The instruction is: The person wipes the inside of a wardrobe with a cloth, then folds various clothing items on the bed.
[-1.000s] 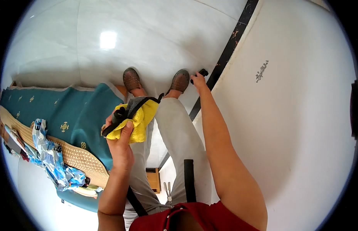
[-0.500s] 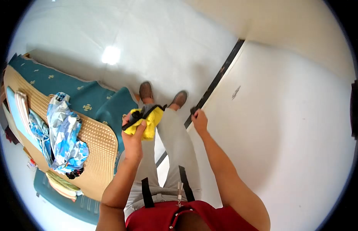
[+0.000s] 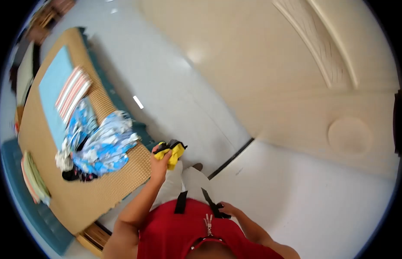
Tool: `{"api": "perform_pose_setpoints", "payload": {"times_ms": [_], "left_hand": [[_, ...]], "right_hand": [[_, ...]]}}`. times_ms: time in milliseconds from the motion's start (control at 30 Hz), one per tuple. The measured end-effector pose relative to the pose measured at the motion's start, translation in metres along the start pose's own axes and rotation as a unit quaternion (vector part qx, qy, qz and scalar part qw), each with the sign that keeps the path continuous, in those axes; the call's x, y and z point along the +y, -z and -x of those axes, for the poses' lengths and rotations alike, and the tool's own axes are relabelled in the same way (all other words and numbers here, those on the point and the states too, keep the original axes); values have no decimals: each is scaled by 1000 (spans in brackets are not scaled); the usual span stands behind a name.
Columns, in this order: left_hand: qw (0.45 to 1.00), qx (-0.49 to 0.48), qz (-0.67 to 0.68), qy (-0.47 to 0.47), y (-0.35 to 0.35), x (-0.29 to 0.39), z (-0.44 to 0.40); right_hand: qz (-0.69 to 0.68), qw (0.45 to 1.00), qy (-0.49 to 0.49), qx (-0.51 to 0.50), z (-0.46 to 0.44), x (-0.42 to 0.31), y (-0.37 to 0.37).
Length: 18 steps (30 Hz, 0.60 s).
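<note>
My left hand [image 3: 159, 165] is closed around a bunched yellow cloth [image 3: 176, 156] with a dark grey side and black edging, held out in front of my legs beside the bed's edge. Low by my waist, near a black strap [image 3: 213, 205], is my right hand [image 3: 227, 209], its fingers curled on a small black object [image 3: 221, 212]. Part of that object blends with the strap. My red top [image 3: 179, 233] and light trousers [image 3: 168, 187] show below.
At left stands a bed with a woven mat [image 3: 63, 196], holding crumpled blue-and-white fabric [image 3: 108, 144], a striped pillow [image 3: 74, 91] and a light blue pad [image 3: 58, 77]. A beige panelled door [image 3: 261, 64] is ahead, a white wall [image 3: 322, 194] to the right.
The view has tilted up, showing more of the bed and the door. My right hand has come back from beside my shoe to my waist. My left hand still holds the yellow cloth.
</note>
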<state>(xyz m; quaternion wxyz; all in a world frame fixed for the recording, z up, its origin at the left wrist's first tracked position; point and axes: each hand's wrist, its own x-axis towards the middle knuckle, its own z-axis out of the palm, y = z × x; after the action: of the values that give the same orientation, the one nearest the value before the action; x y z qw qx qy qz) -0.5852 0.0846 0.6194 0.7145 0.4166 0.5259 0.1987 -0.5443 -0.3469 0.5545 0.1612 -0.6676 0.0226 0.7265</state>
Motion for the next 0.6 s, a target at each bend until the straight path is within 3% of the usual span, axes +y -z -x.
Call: {"api": "perform_pose_setpoints", "payload": {"times_ms": [67,167,433,600], "left_hand": [[999,16,43,-21,16,19,-11],[993,76,61,-62,32,44,-28],[970,205,47,-121,50,99,-76],[950,263,122,-114,22,114,-83]], "right_hand": [[-78,995,60,25,31,-12,2],[-62,993,96,27,54,-50,25],[146,985,85,22,75,-190,110],[259,960,105,-8,65,-266,162]]}}
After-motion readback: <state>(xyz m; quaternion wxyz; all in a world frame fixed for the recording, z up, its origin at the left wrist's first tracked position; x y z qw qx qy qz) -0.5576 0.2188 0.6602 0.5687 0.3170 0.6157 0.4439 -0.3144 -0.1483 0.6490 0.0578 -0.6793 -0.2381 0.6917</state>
